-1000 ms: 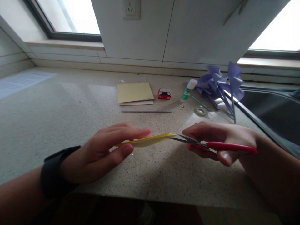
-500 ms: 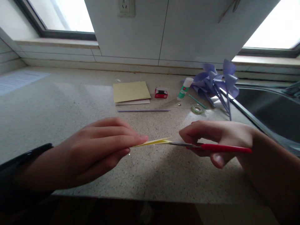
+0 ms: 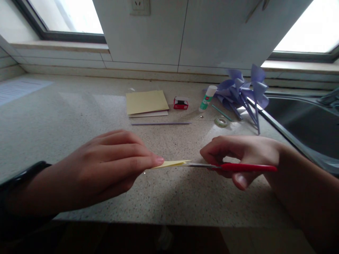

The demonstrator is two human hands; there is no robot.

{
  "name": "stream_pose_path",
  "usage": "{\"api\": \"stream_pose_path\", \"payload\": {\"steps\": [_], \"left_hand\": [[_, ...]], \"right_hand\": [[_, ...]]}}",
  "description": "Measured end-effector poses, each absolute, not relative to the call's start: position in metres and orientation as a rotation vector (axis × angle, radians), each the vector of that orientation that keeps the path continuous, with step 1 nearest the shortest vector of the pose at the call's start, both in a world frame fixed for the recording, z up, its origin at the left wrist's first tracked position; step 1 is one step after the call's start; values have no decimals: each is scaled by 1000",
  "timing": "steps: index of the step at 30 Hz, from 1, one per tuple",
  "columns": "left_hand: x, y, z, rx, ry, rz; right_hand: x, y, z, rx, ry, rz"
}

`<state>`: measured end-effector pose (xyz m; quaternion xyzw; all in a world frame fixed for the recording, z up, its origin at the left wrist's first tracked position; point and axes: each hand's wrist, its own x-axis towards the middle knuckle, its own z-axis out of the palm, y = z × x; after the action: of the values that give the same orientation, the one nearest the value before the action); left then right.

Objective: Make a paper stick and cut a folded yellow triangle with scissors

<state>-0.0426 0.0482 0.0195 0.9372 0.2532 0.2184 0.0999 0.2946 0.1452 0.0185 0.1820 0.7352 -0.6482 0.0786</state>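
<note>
My left hand (image 3: 116,162) pinches a folded piece of yellow paper (image 3: 173,163) between thumb and fingers, above the speckled counter. The paper is seen nearly edge-on, its layers slightly apart at the right end. My right hand (image 3: 241,155) is closed round the red handles of a pair of scissors (image 3: 246,167). The metal blades point left and meet the right end of the paper. How far the blades are apart cannot be made out from this angle.
Behind the hands on the counter (image 3: 87,113) lie yellow sheets (image 3: 147,101), a purple stick (image 3: 161,124), a small red box (image 3: 180,103), a glue stick (image 3: 208,98), a tape roll (image 3: 221,122) and purple pinwheels (image 3: 238,88). A sink (image 3: 304,123) is at the right.
The view has shifted slightly. The scissor blades now reach a little further into the right end of the paper, and my right hand is slightly nearer my left.
</note>
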Motion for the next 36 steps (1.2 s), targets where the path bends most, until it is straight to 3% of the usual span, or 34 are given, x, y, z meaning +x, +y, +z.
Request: {"api": "stream_pose_path", "payload": {"steps": [36], "left_hand": [[-49, 52, 19, 2833, 756, 620]], "right_hand": [[296, 145, 15, 655, 2085, -1953]]}}
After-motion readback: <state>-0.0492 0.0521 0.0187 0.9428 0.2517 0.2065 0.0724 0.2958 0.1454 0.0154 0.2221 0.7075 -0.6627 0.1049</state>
